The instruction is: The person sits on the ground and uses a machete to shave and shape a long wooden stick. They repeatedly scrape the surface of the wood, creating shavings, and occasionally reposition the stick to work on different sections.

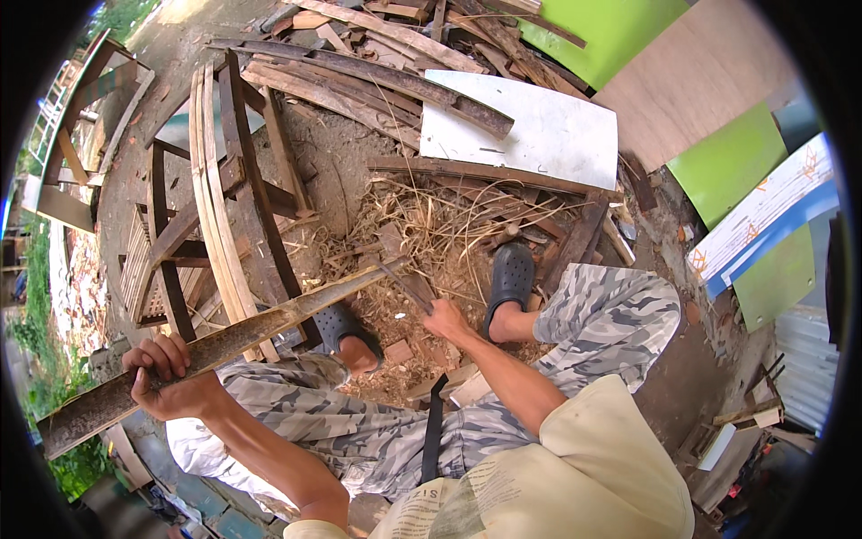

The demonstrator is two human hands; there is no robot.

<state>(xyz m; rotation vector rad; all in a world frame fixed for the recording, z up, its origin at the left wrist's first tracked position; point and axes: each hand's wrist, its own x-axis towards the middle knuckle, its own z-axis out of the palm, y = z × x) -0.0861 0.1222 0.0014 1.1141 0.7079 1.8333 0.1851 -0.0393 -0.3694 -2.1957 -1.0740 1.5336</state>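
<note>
While your left hand (169,377) grips long strip (287,315), running from eight o'clock to centre, your right hand (446,321) clutches dark blade-like tool (410,287) at strip's inner end. Step looks like trimming; next stroke calls for steady left hold.

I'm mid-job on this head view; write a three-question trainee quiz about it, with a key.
1. True or false: the left hand grips a long weathered wooden board.
2. What does the right hand hold?
3. Which pattern covers the trousers? A) stripes B) camouflage C) checks

Key:
1. True.
2. A slim, dark, blade-like tool; its exact kind is unclear.
3. B.
</note>
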